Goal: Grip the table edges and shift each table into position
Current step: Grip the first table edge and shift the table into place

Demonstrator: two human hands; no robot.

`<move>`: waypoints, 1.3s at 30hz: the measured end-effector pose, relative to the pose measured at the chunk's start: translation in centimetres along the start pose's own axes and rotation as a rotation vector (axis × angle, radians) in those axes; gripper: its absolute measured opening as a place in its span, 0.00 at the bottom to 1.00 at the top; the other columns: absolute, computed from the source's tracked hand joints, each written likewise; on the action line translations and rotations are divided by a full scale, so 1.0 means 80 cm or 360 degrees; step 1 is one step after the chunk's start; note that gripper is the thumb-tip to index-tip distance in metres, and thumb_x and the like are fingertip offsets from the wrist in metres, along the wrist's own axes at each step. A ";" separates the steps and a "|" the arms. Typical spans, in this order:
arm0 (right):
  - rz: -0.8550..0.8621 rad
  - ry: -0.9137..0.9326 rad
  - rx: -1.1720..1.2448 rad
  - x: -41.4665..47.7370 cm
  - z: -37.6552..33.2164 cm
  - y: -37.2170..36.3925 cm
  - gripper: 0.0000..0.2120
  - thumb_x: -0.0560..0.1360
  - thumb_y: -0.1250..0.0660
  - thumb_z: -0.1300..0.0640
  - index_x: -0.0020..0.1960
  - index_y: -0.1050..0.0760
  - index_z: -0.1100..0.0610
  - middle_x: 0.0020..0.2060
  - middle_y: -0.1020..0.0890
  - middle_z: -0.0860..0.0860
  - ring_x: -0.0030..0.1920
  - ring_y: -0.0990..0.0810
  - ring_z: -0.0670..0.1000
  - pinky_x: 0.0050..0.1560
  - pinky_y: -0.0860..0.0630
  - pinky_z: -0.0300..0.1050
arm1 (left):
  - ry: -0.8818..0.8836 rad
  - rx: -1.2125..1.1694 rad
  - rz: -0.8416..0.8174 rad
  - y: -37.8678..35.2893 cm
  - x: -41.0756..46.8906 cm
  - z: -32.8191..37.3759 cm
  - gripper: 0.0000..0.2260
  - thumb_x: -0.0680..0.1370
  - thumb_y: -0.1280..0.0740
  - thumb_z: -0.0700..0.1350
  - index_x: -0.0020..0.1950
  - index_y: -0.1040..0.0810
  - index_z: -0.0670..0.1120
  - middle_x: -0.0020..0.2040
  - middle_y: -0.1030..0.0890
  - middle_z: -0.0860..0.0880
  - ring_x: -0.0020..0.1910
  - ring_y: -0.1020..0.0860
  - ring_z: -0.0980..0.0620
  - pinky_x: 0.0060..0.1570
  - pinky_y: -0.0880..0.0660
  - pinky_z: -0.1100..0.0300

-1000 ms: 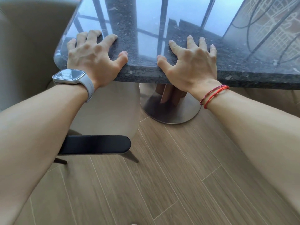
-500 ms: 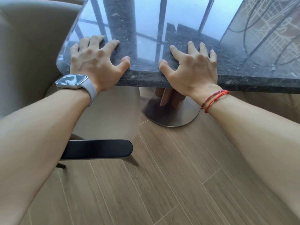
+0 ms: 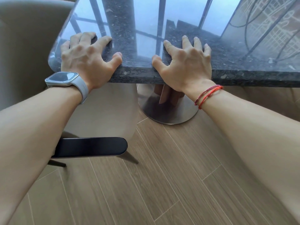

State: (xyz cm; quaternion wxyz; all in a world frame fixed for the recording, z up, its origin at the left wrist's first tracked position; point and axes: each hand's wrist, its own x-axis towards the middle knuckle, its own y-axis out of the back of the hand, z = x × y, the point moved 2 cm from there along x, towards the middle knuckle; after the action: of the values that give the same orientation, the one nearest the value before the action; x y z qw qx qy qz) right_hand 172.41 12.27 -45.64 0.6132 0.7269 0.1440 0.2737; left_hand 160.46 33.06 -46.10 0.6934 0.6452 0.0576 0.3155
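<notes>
A dark speckled stone table (image 3: 186, 38) with a glossy top stands on a round metal base (image 3: 168, 111). My left hand (image 3: 86, 60), with a watch on its wrist, lies over the near edge by the rounded left corner. The fingers are spread on the top and the heel of the hand hangs over the rim. My right hand (image 3: 185, 65), with red cords on its wrist, holds the same edge a short way to the right, in the same spread pose. Both thumbs rest at the rim.
A beige upholstered chair (image 3: 29, 46) stands close against the table's left side; its black armrest (image 3: 90, 146) and thin legs reach out over the wooden plank floor (image 3: 162, 184). More beige seating (image 3: 267, 98) shows under the table at the right.
Both hands stay planted on the same spots of the table edge. The view wobbles slightly; I see no clear shift of the table.
</notes>
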 end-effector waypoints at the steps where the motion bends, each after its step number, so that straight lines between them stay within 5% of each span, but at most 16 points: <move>1: -0.0002 0.0003 -0.0006 0.000 0.000 -0.001 0.33 0.75 0.51 0.30 0.73 0.29 0.44 0.75 0.32 0.63 0.76 0.39 0.69 0.75 0.46 0.70 | -0.0005 0.0002 -0.0011 0.001 0.000 0.001 0.31 0.76 0.47 0.69 0.73 0.27 0.56 0.74 0.28 0.43 0.74 0.33 0.39 0.72 0.41 0.40; 17: -0.0250 0.0068 0.0172 -0.009 0.015 0.021 0.30 0.78 0.47 0.32 0.75 0.33 0.45 0.78 0.37 0.61 0.78 0.43 0.65 0.77 0.48 0.65 | 0.0068 -0.0151 -0.0181 0.016 -0.006 0.016 0.33 0.74 0.45 0.65 0.74 0.27 0.51 0.73 0.29 0.39 0.73 0.33 0.38 0.74 0.41 0.42; 23: -0.0275 0.0069 0.0270 -0.037 0.056 0.067 0.32 0.78 0.43 0.33 0.79 0.38 0.45 0.74 0.32 0.60 0.72 0.33 0.62 0.69 0.36 0.59 | -0.0126 -0.0412 -0.0195 0.027 -0.027 0.131 0.31 0.74 0.40 0.62 0.75 0.27 0.51 0.73 0.29 0.41 0.73 0.32 0.39 0.71 0.39 0.42; 39: -0.0306 -0.0400 0.0190 -0.096 0.300 0.112 0.30 0.79 0.43 0.33 0.78 0.36 0.42 0.77 0.35 0.59 0.76 0.39 0.60 0.71 0.41 0.61 | -0.0236 -0.0471 -0.0333 -0.016 -0.016 0.348 0.32 0.74 0.43 0.66 0.74 0.26 0.54 0.75 0.30 0.42 0.77 0.37 0.39 0.73 0.43 0.39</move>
State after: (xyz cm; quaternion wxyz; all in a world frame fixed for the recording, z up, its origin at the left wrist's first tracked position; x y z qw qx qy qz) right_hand 178.83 -13.26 -41.03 0.6054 0.7734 0.1511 0.1118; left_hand 173.48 8.57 -43.26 0.8121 0.5481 0.0262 0.1984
